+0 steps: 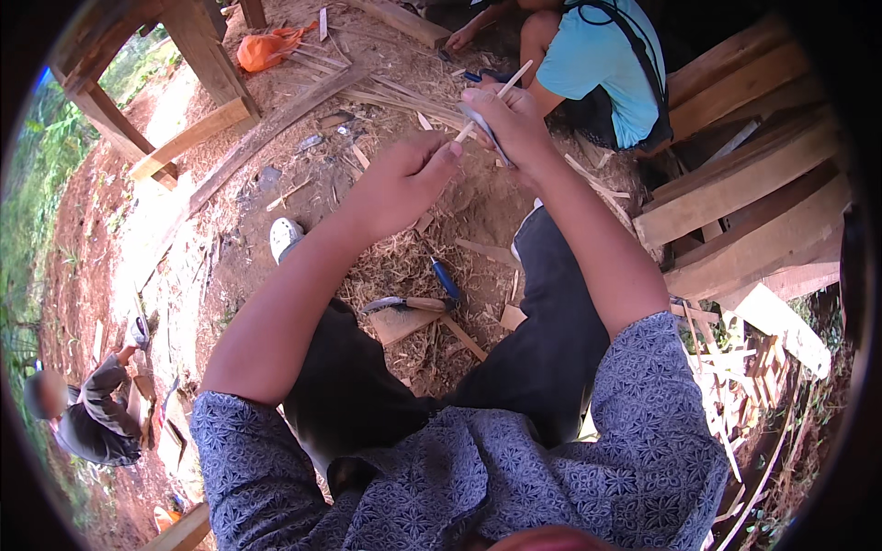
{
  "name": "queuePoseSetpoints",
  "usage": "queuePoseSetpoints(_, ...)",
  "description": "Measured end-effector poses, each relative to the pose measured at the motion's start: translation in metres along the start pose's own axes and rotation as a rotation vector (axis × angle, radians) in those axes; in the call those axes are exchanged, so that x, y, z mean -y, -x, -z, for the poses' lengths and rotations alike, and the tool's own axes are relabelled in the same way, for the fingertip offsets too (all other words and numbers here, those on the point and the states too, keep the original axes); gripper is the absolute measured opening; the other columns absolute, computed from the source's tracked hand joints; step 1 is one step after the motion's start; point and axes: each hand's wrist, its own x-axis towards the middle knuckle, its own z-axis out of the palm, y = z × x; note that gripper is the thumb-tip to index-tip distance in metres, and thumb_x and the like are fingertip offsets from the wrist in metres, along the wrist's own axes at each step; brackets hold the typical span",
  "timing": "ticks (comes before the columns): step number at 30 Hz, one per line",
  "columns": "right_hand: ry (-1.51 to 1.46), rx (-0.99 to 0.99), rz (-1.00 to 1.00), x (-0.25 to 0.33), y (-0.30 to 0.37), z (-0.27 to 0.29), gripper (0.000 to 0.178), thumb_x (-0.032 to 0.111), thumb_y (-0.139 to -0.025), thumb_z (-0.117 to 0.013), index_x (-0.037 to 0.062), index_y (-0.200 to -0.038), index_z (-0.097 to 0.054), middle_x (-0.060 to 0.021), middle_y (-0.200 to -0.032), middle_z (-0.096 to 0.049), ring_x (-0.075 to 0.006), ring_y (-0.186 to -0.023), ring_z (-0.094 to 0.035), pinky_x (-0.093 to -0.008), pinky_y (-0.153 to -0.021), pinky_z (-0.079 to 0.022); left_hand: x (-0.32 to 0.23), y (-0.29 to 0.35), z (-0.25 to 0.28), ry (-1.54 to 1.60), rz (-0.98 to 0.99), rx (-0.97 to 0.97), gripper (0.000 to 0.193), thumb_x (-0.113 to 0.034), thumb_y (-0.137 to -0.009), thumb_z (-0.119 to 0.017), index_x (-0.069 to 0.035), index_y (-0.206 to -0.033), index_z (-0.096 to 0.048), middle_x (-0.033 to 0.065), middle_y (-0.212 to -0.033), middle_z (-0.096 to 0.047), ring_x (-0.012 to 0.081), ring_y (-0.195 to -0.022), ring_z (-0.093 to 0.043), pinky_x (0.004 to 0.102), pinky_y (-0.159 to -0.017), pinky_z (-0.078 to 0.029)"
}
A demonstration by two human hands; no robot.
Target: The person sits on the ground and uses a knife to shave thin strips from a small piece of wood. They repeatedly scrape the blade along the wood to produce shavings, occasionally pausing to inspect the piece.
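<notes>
A thin pale wooden stick (514,79) slants between my two hands, out ahead of my knees. My left hand (404,184) is closed, pinching the stick's near end between thumb and fingers. Farther along, my right hand (516,129) closes around the stick and a thin grey piece (485,131) laid against it. That piece looks like a folded sheet, but its material is unclear. On the ground between my legs lie a knife with a wooden handle (424,304), a blue-handled tool (445,277) and a flat wood offcut (400,325).
Wood shavings and strips (367,92) litter the dirt. A person in a light blue shirt (602,55) crouches ahead to the right. Stacked timber beams (744,174) stand at right, a wooden frame (202,55) at far left. Another person (96,413) sits at left. An orange bag (262,51) lies ahead.
</notes>
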Motion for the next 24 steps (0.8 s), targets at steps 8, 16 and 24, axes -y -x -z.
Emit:
queuePoseSetpoints(8,0.001,0.005,-0.034,-0.001,0.005,-0.011,0.044,0.042,-0.097,-0.066,0.0072,-0.072,-0.063,0.0042,-0.057,-0.049,-0.0041,-0.047,-0.041,-0.0244,-0.045,-0.029,0.002,0.002,0.012,-0.122,-0.024,-0.094,0.038,-0.029,-0.103,-0.052,0.003,-0.085,-0.06,0.019,-0.067,-0.057,0.0318,-0.06,-0.056,0.0432,-0.062,-0.044)
queuePoseSetpoints(16,0.083,0.135,-0.044,0.011,0.028,-0.043,0.057,0.057,-0.099,-0.061,0.0114,-0.065,-0.061,0.0071,-0.058,-0.044,-0.0034,-0.054,-0.037,-0.0257,-0.049,-0.026,0.017,0.005,0.018,-0.031,-0.078,-0.102,0.033,-0.025,-0.102,-0.051,0.004,-0.09,-0.061,0.0177,-0.065,-0.055,0.0313,-0.06,-0.055,0.043,-0.063,-0.044)
queuePoseSetpoints(24,0.162,0.09,0.034,0.003,0.018,-0.029,0.057,0.055,-0.096,-0.065,0.007,-0.065,-0.063,0.0072,-0.054,-0.043,-0.0033,-0.052,-0.038,-0.026,-0.049,-0.029,0.006,0.006,0.017,-0.129,-0.137,-0.099,0.027,-0.022,-0.099,-0.054,0.002,-0.09,-0.062,0.0197,-0.067,-0.056,0.0355,-0.061,-0.058,0.044,-0.063,-0.046)
